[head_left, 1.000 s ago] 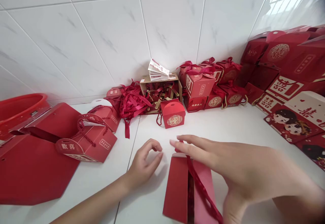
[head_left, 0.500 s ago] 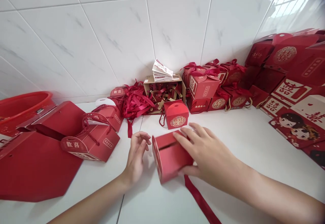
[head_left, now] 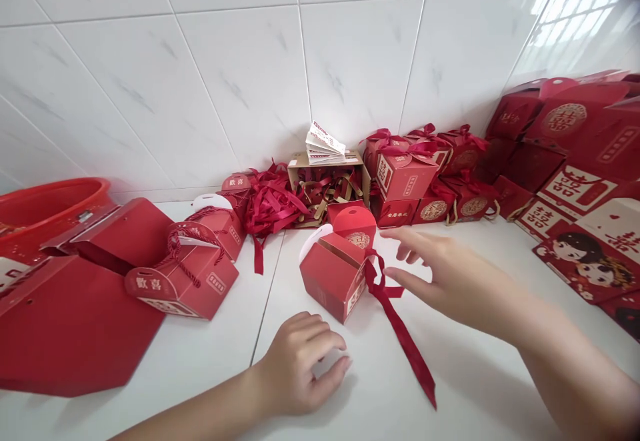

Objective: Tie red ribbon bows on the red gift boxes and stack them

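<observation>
I see a small red gift box (head_left: 334, 279) standing on the white counter (head_left: 475, 387), a little in front of the middle, with its slotted top turned up and one white flap rising at its back left corner. A dark red ribbon (head_left: 400, 324) is attached to its right side and lies along the counter toward me.

My right hand (head_left: 450, 277) hovers just right of the box; its grip is open, the fingers spread and pointing at the box and the ribbon knot, but whether a fingertip touches the ribbon I cannot tell. My left hand (head_left: 300, 364) rests on the counter in front of the box, apart from it, fingers loosely curled and holding nothing.

Directly behind the box stands another small red box (head_left: 356, 222) with a round gold mark. Further back, at the tiled wall, there is a cardboard box (head_left: 325, 184) full of ribbons, a pile of loose ribbons (head_left: 270, 201) and tied gift boxes (head_left: 415, 174). On the left lie larger red boxes (head_left: 185, 274) and a red basin (head_left: 45, 207).
</observation>
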`<state>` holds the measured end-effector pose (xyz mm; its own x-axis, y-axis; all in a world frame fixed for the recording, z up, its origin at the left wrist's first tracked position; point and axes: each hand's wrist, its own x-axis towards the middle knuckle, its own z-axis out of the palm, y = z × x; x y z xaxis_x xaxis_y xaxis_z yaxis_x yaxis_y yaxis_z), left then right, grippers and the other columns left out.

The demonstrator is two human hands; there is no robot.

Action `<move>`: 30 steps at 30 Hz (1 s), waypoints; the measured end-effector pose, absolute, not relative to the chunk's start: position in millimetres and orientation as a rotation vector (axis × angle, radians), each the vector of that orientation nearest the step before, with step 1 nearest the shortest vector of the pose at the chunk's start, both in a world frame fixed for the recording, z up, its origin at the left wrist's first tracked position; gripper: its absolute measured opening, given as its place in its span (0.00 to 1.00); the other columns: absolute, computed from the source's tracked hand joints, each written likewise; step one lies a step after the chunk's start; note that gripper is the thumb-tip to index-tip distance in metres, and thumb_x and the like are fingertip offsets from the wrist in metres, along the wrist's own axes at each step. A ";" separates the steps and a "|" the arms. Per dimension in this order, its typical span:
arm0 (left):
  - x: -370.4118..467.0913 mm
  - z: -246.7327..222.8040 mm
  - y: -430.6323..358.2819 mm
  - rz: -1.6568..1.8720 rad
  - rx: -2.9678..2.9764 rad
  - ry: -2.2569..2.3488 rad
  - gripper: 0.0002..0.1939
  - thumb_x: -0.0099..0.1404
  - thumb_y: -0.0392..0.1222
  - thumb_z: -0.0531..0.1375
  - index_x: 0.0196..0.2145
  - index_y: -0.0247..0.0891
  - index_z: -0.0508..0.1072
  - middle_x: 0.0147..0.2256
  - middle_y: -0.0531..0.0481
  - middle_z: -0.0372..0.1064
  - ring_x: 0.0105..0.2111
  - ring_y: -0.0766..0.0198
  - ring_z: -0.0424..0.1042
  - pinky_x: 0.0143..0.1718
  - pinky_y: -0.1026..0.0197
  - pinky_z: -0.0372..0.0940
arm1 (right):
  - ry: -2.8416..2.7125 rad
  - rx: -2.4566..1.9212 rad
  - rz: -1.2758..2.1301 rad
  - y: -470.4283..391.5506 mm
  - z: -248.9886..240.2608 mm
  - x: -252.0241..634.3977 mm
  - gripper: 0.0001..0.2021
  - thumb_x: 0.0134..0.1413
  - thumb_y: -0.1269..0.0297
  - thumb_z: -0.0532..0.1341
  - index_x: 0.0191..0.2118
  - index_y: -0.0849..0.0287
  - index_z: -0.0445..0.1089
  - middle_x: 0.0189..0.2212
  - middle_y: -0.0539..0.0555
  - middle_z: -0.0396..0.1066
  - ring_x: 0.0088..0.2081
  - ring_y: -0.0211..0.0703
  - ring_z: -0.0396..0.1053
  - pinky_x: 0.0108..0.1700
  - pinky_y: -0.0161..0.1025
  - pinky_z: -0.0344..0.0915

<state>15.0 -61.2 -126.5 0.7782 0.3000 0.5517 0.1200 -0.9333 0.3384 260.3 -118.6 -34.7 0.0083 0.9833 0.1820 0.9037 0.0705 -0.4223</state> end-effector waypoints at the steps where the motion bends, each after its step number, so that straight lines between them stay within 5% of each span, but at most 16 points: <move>1: 16.4 -128.7 -60.5 0.883 2.700 0.358 0.03 0.60 0.36 0.55 0.30 0.38 0.69 0.19 0.54 0.61 0.20 0.67 0.58 0.23 0.62 0.54 | -1.940 -1.930 0.290 -118.1 -36.5 262.2 0.21 0.62 0.51 0.53 0.58 0.49 0.59 0.43 0.53 0.70 0.40 0.47 0.69 0.38 0.42 0.65; 4: 17.8 -133.1 -56.3 0.898 2.723 0.393 0.05 0.61 0.35 0.55 0.29 0.38 0.69 0.18 0.54 0.61 0.19 0.67 0.57 0.23 0.62 0.54 | -1.982 -2.060 0.381 -113.2 -43.4 263.6 0.24 0.56 0.47 0.57 0.52 0.58 0.65 0.43 0.58 0.70 0.42 0.53 0.69 0.39 0.46 0.64; 10: 16.6 -130.4 -55.0 0.907 2.764 0.325 0.06 0.61 0.33 0.53 0.29 0.38 0.69 0.19 0.53 0.62 0.20 0.67 0.58 0.23 0.62 0.55 | -2.030 -1.704 0.459 -111.4 -26.1 274.4 0.05 0.55 0.66 0.57 0.32 0.57 0.69 0.34 0.51 0.71 0.35 0.41 0.68 0.38 0.38 0.63; 14: 17.3 -133.7 -55.4 0.898 2.763 0.309 0.06 0.61 0.33 0.53 0.29 0.38 0.68 0.19 0.53 0.63 0.20 0.67 0.58 0.23 0.62 0.55 | -1.810 -1.519 0.570 -121.8 -11.5 287.0 0.08 0.58 0.58 0.57 0.33 0.57 0.66 0.34 0.51 0.71 0.39 0.41 0.69 0.43 0.36 0.65; 18: 19.8 -137.0 -55.2 0.857 2.764 0.319 0.06 0.61 0.33 0.53 0.29 0.38 0.68 0.18 0.54 0.61 0.19 0.67 0.57 0.23 0.62 0.55 | -1.934 -1.862 0.551 -111.2 -33.0 280.0 0.18 0.51 0.46 0.61 0.36 0.58 0.69 0.36 0.55 0.71 0.37 0.46 0.69 0.38 0.40 0.65; 22: 19.3 -133.2 -53.5 0.893 2.749 0.305 0.05 0.60 0.32 0.53 0.31 0.39 0.67 0.19 0.53 0.62 0.20 0.66 0.59 0.22 0.62 0.57 | -2.093 -1.955 0.627 -92.8 -52.0 272.8 0.11 0.51 0.57 0.60 0.36 0.57 0.74 0.39 0.55 0.71 0.38 0.48 0.68 0.39 0.42 0.64; 25: 13.9 -135.3 -50.8 1.050 2.777 0.195 0.14 0.58 0.32 0.54 0.43 0.36 0.67 0.23 0.48 0.68 0.25 0.61 0.65 0.26 0.59 0.64 | -2.005 -1.796 0.632 -93.5 -39.2 284.3 0.08 0.54 0.64 0.57 0.32 0.58 0.72 0.36 0.53 0.72 0.36 0.43 0.67 0.40 0.40 0.63; 30: 7.4 -154.3 -50.8 1.235 2.928 -0.116 0.15 0.61 0.33 0.54 0.45 0.41 0.68 0.23 0.49 0.72 0.27 0.57 0.72 0.29 0.54 0.69 | -1.680 -1.502 0.829 -106.6 -11.5 304.3 0.15 0.58 0.52 0.56 0.31 0.60 0.66 0.35 0.54 0.71 0.37 0.42 0.68 0.37 0.37 0.64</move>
